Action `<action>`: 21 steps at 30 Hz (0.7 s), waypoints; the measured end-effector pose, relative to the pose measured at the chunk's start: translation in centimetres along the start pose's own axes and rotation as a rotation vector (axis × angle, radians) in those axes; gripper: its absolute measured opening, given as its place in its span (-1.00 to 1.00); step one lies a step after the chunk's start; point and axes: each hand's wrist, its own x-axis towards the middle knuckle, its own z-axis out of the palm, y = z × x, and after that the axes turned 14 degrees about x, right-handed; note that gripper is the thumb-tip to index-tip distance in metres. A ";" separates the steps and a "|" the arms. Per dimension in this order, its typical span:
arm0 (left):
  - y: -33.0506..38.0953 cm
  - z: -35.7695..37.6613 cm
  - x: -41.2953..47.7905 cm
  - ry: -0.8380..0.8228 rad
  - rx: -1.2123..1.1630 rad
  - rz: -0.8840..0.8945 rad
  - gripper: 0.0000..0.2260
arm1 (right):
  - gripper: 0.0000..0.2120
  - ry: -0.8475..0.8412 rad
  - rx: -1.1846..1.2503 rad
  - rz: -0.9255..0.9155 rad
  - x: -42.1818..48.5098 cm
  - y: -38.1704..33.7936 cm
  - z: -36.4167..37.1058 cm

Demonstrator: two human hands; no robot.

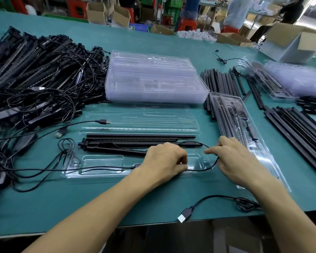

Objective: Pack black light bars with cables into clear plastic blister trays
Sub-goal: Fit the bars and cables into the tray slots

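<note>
A table with a green cover is carrying everything. A tangled pile of black light bars with cables is lying on its left part. A stack of clear trays is sitting in the middle, and an open tray is lying flat just in front of it. To the right, a filled tray is lying slanted beside a row of plain black bars. A cardboard box is standing at the far right, and a loose cable with a USB plug is trailing near the front edge.
</note>
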 end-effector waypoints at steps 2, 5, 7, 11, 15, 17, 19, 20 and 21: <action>-0.1 -0.1 0.1 0.030 -0.014 -0.002 -0.85 | -0.49 -0.117 -0.025 0.071 0.8 -0.4 -0.8; -0.3 0.3 0.4 0.131 0.092 0.011 -0.67 | -0.54 -0.199 -0.066 0.164 1.9 -0.9 -1.7; -0.6 0.4 0.7 0.134 0.116 -0.003 -0.51 | -0.63 -0.192 -0.088 0.176 2.4 -1.5 -1.6; -1.3 0.8 0.9 0.026 0.074 0.022 -0.44 | -0.74 -0.198 -0.042 0.135 3.1 -2.6 -1.1; -1.6 1.2 0.8 0.035 0.093 0.074 -0.46 | -0.73 -0.169 0.177 0.026 3.7 -1.4 -0.9; -1.7 1.5 0.8 0.064 0.104 0.096 -0.44 | -0.71 -0.166 0.278 -0.041 3.6 -1.1 -0.4; -1.7 1.5 0.8 0.084 0.104 0.098 -0.43 | -0.65 -0.122 0.298 -0.093 3.3 -0.9 0.6; -1.8 1.5 0.7 0.089 0.098 0.095 -0.42 | -0.61 -0.091 0.296 -0.115 3.1 -0.9 1.0; -1.8 1.5 0.7 0.091 0.089 0.089 -0.41 | -0.57 -0.069 0.290 -0.129 2.9 -0.8 1.2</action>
